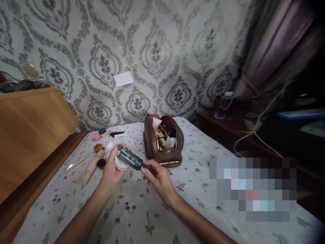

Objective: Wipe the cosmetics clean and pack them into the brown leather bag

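Note:
A dark green bottle [130,158] lies tilted across my left hand [111,168], whose fingers are wrapped round it. Beneath the bottle, in the same hand, is a folded white wipe or pad [121,165]. The fingers of my right hand [160,179] are pinched at the narrow dark end of the bottle, partly covering it. Just behind my hands stands an unzipped brown toiletry bag [164,157], filled with several small items, among them a pink tube [156,122].
Left on the patterned bedsheet [137,210] lie a beige tube [88,171], a brush [79,161], an amber-lidded jar [98,147], a black cap [101,163] and several other cosmetics. A wooden headboard [33,115] borders the left. A water bottle [224,105] stands right.

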